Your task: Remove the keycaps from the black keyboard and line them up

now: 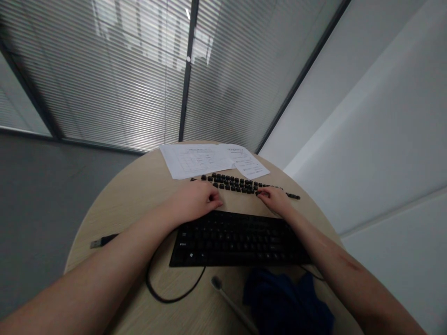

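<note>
Plug point(102, 241) lay leftmost on the worktop point(122, 200). The left hand point(198, 200) was loosely curled beside the loose keys point(233, 188), its contents impossible to tell. The keyboard point(233, 241) lay centrally, keys in rows beyond it, brush point(232, 302) and blue cloth point(286, 302) nearer. The right hand point(276, 199), thumb and fingers nearly together, touched the near row; its hold was unclear.

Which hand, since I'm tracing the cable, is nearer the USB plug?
Left. The left hand is beyond the USB plug and to its right, not touching it; the right hand is farther right, by the black keys past the keyboard.
</note>
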The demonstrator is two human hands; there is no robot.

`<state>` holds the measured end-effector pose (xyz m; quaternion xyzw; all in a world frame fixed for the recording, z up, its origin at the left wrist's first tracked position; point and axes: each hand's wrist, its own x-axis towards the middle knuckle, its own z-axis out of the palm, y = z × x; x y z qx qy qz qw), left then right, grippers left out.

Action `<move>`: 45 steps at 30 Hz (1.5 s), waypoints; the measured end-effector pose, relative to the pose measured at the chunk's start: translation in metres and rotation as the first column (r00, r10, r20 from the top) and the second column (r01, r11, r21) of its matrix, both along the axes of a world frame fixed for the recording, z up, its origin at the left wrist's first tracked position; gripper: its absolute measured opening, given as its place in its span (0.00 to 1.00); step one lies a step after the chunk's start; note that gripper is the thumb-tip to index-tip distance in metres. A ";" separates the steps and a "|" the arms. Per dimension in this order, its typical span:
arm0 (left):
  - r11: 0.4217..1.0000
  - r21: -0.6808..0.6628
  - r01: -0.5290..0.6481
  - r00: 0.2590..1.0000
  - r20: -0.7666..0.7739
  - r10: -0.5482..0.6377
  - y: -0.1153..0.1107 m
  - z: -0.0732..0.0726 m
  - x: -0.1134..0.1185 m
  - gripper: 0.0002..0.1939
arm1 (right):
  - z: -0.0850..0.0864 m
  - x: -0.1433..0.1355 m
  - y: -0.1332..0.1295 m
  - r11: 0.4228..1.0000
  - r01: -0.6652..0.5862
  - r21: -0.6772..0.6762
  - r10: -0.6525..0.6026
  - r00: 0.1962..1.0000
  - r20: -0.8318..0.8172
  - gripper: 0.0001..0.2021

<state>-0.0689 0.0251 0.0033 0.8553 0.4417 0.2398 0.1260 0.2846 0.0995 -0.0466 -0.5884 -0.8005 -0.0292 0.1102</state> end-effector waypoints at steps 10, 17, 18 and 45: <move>0.999 -0.051 0.004 1.000 -0.019 -0.005 -0.002 0.001 0.002 0.10 | 0.004 -0.005 0.000 1.000 -0.004 0.031 0.006 0.999 -0.038 0.14; 0.997 -0.069 0.013 1.000 -0.018 -0.015 0.001 -0.004 0.000 0.12 | 0.027 0.012 -0.036 0.968 0.011 0.251 0.052 0.969 -0.242 0.17; 0.997 -0.073 0.009 1.000 -0.026 -0.011 0.002 -0.005 0.000 0.12 | 0.032 0.016 -0.048 0.957 0.006 0.289 0.081 0.954 -0.289 0.16; 0.976 -0.207 0.072 0.979 -0.171 -0.109 0.008 -0.019 0.005 0.15 | 0.027 0.015 -0.117 0.907 -0.383 -0.175 -0.124 0.155 -0.980 0.22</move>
